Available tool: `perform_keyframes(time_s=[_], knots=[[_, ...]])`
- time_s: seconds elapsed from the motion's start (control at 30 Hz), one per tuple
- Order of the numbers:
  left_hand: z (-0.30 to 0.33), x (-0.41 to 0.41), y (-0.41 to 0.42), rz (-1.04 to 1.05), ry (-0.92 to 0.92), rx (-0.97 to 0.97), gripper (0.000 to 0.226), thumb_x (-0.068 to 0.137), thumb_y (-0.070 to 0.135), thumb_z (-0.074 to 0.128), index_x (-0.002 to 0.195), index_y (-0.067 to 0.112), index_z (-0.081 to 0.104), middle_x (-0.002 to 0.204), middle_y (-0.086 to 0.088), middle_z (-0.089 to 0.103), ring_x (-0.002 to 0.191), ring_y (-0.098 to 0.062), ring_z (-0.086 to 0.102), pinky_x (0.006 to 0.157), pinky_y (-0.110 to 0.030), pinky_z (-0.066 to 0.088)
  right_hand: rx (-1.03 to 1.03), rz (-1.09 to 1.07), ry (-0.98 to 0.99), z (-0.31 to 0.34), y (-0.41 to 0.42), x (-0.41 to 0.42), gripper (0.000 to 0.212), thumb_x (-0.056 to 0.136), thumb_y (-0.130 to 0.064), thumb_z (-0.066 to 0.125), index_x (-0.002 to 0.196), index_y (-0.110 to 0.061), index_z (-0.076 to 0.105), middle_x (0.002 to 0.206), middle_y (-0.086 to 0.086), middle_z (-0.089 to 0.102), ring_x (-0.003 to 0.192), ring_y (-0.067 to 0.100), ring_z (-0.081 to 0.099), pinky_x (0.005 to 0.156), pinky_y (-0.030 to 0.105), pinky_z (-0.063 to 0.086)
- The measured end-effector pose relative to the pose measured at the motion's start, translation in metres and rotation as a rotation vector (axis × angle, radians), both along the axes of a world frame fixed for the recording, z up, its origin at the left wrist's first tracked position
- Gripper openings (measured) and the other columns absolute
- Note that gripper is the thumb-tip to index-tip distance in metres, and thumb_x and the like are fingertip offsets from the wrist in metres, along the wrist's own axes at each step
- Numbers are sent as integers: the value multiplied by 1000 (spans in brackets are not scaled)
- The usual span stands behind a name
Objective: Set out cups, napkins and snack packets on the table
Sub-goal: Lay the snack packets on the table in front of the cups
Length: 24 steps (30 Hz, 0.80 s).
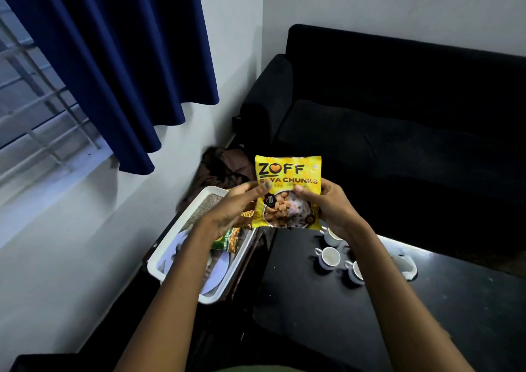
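Observation:
A yellow soya chunks packet (287,172) is held upright in front of me, above the gap between basket and table. My left hand (236,208) grips its left edge and my right hand (327,203) grips its right edge. Under my left hand a white basket (176,235) holds another snack packet (229,239) and pale plates (216,274). Three white cups stand on the black table (341,314): one (331,236) partly behind my right wrist, one (328,257) in the middle, one (354,272) against my right forearm. White napkins (405,266) lie to the right of the cups.
A black sofa (398,115) fills the space behind the table. A brown bag (225,163) sits on the floor between sofa and wall. A blue curtain (128,72) hangs over the window at left. The basket rests on a dark stand beside the table.

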<state>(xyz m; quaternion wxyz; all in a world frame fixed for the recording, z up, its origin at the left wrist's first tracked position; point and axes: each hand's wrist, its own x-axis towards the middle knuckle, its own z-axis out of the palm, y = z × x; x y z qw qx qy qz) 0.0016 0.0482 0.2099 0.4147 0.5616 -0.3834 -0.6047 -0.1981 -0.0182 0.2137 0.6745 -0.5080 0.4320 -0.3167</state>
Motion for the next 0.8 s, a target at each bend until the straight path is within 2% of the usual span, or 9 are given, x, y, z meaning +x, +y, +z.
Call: perform_keyframes(time_s=[0.1,0.2,0.3,0.37,0.43,0.53,0.6,0.7,0.8], knots=[[-4,-13,-8,145,5,-79,51,58,53,74,99,24,66,98,7,73,100,-16,67,82,-28,53,2,27,-25,2,3,5,45,68,-22,74,107,-3,62,102,16,71,87,31,71,77,44,59],[-12,-10,-12,225,13,-105,42,59,47,76,92,23,68,90,5,76,91,-17,70,75,-28,57,-20,45,-12,2,3,7,39,73,-18,74,108,-4,62,104,17,71,90,31,71,78,44,59],[-16,-11,-15,230,20,-159,32,66,44,71,90,23,69,93,4,75,95,-18,69,83,-33,56,-55,27,15,0,2,8,32,76,-16,73,105,-6,63,103,16,72,89,31,71,77,45,59],[-17,-17,-16,238,37,-177,27,72,42,68,92,24,68,92,7,75,95,-16,69,83,-33,56,-61,6,20,-1,0,8,27,77,-17,73,101,-9,65,98,13,73,84,27,72,69,40,61],[-19,-23,-18,244,97,-147,17,81,35,65,93,24,65,86,9,76,87,-11,70,73,-28,59,-77,-32,21,-1,-2,9,23,78,-19,73,99,-11,66,94,9,74,80,23,73,64,35,60],[-23,-27,-16,207,211,-74,10,88,26,59,96,22,64,81,7,76,74,-9,72,60,-25,59,-104,-129,-7,-4,-5,8,19,81,-19,70,98,-10,66,93,8,74,80,21,73,70,37,59],[-25,-30,-13,192,162,-63,10,89,25,58,92,19,66,75,7,75,68,-5,71,56,-20,57,-93,-177,-20,-7,-7,6,22,83,-20,69,101,-8,64,95,10,73,83,24,72,72,41,59],[-30,-37,-12,298,52,-122,20,91,28,57,92,13,69,75,5,74,70,-6,70,65,-19,57,-50,-221,-39,-14,-5,7,22,83,-21,68,101,-9,63,97,12,73,84,27,73,71,43,60],[-35,-39,-15,387,-131,-152,23,92,37,54,81,23,69,72,10,72,69,-4,68,65,-18,52,-16,-279,-70,-20,-2,13,25,83,-19,69,103,-6,63,96,12,73,82,25,73,70,40,60]])
